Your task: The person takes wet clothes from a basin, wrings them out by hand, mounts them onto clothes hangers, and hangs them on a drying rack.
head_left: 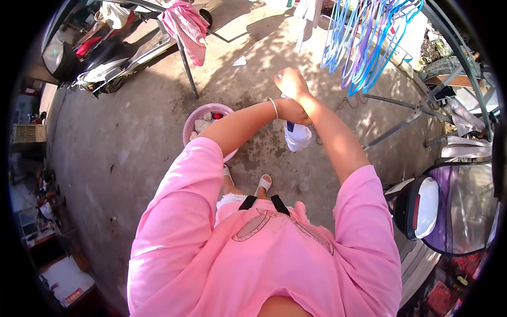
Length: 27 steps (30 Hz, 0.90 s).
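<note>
My forearms cross at the wrists in front of me. My left hand (294,112), with a bracelet at its wrist, is closed on a bunched white cloth (298,139) with a dark blue patch, which hangs below the fist. Just beyond it my right hand (292,83) is also closed, with bits of white fabric showing at its fingers and between the two hands. Whether the cloth is a sock or another garment I cannot tell. A pink basin (190,126) stands on the ground to the left, partly behind my left forearm, with pale and red laundry inside.
Several blue and purple hangers (364,47) hang from a metal rack (401,122) at the upper right. A pink cloth (185,29) drapes over a frame at the upper left, near a scooter (105,74). A black-and-white case (420,207) stands at the right.
</note>
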{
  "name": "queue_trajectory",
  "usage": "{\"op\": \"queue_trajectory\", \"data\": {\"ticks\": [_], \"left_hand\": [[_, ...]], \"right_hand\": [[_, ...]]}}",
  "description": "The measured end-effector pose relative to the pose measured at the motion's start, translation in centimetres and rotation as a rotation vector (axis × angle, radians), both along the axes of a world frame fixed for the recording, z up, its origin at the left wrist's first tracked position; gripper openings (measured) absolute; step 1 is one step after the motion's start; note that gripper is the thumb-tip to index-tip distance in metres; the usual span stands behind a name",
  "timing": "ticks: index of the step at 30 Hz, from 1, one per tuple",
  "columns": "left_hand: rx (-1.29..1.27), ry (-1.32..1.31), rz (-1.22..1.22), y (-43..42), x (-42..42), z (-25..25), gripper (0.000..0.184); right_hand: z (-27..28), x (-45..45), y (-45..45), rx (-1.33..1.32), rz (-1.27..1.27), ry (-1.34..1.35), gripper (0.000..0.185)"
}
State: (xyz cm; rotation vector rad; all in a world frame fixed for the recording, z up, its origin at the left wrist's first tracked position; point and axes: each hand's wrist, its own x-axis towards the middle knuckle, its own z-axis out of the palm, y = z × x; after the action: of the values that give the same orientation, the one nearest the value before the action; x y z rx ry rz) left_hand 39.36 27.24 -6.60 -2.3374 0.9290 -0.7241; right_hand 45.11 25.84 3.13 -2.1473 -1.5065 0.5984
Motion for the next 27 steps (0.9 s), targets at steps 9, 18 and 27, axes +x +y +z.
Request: {"op": "queue_trajectory", "data": {"ticks": [9,18,27], "left_hand": [[-0.507,0.439,0.463,-4.6,-8.2,1.3,0.027],[-1.277,0.558,1.005,-10.5,-20.8,4.6,0.038],[-1.499,0.265,0.949,-16.1,-35.7,5.8,0.036]], "right_hand": [[-3.0,-1.0,-7.2,0.057,0.229,0.484,0.057],[0.7,-5.6,-18.8,0.040,0.585,0.025,0.104],[0.6,-18.4,-19.7,0.183,0.858,-0.158,0.106]]}}
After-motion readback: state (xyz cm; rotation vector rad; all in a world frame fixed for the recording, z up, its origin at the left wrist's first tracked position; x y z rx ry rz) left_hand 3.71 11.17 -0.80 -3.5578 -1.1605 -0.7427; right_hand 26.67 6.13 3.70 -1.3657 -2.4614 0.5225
